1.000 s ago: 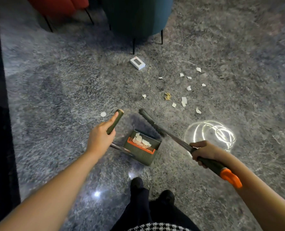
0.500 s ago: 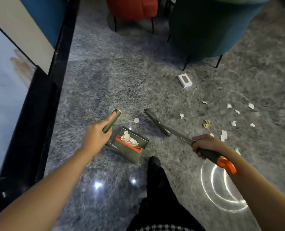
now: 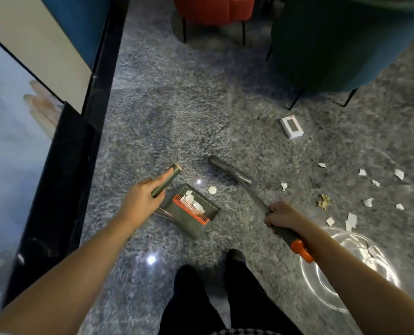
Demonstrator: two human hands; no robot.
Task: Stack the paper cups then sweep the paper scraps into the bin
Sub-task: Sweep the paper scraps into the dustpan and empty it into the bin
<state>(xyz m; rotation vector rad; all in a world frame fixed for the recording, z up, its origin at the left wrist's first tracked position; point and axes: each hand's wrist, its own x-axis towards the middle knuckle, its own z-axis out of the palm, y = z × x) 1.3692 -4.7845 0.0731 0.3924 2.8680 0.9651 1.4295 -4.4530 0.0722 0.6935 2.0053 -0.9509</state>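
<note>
My left hand grips the green upright handle of a dark dustpan with an orange comb strip; several white scraps lie inside it. My right hand grips the broom handle, whose orange end points back along my forearm. The broom head is near the floor ahead of the pan. A round white scrap lies just beyond the pan. Several white paper scraps and a crumpled yellowish piece are scattered on the floor to the right. No cups or bin are in view.
A small white box lies on the grey speckled floor near a dark teal chair. A red chair stands behind. A black-edged wall panel runs along the left. My dark-trousered legs are below.
The view has swung left and up, so the scraps now sit further right. Both hands keep hold of dustpan and broom, carried leftward; the round scrap now lies just past the pan.
</note>
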